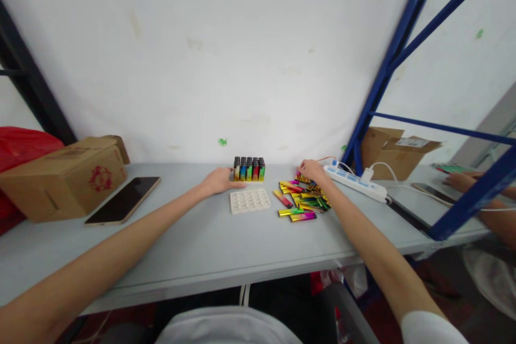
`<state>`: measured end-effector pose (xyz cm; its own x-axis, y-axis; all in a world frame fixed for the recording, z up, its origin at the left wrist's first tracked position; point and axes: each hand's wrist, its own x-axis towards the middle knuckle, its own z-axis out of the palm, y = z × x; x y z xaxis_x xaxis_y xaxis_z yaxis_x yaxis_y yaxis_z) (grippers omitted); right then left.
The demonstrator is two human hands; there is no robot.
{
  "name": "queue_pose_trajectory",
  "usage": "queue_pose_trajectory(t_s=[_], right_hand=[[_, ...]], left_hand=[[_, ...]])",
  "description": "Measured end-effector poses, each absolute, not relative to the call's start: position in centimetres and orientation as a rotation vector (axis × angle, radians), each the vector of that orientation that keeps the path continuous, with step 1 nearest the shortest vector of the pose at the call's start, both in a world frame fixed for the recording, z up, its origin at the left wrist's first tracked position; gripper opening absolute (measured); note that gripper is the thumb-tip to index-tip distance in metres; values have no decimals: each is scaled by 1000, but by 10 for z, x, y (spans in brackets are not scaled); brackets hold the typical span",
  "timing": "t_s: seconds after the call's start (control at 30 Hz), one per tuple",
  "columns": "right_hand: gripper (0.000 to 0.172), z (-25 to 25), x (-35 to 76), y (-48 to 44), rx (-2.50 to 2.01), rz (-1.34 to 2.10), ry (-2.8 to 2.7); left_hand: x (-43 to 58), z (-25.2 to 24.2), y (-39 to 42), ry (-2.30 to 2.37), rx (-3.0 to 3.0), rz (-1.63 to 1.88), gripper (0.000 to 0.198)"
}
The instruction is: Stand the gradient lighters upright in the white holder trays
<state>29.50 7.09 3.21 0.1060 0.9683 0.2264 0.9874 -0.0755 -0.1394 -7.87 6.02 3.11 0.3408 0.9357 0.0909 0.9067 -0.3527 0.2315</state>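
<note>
A block of colourful lighters (249,170) stands upright in rows in a white tray near the wall. My left hand (219,180) is at the left side of that tray, thumb along its front edge and fingers around the left end. Just in front lies a second white tray (250,200) with rows of hollows and nothing in them. To the right is a loose pile of shiny, multicoloured lighters (304,196), lying flat. My right hand (313,171) is at the back of this pile, fingers bent down; whatever is between the fingertips is too small to make out.
A cardboard box (92,177) and a dark phone (124,200) are on the left. At right, a white power strip (355,183) with cables lies by a blue metal frame (387,75) and an open carton (397,153). Another person's hand (459,181) shows beyond the frame.
</note>
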Motion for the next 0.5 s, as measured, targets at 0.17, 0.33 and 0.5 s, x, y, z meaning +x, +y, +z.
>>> queue_pose_trajectory(t_s=[0.17,0.33,0.5], right_hand=[[26,23,280,82,-2052,-6,-1918],[25,26,269,82,-1814,185,-1854],[43,44,251,78,-1277,615,-1564]], left_hand=[[-99,35,33,1701,2502,394,100],[-115,42,-5,1527,2477,448,84],[-118,37,-28,1244,2574,523,75]])
